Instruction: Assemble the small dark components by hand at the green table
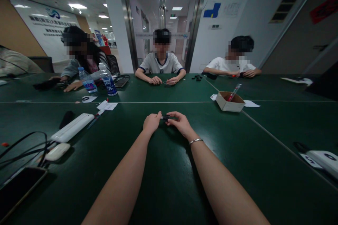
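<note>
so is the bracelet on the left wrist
No, the silver bracelet sits on the wrist of the right hand.

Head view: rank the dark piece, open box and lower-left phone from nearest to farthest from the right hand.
1. Dark piece: at the right hand, between both hands.
2. Open box: beyond and to the right.
3. Phone: far left, nearer the camera.

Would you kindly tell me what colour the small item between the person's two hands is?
The small item looks black, showing best in the head view.
</note>
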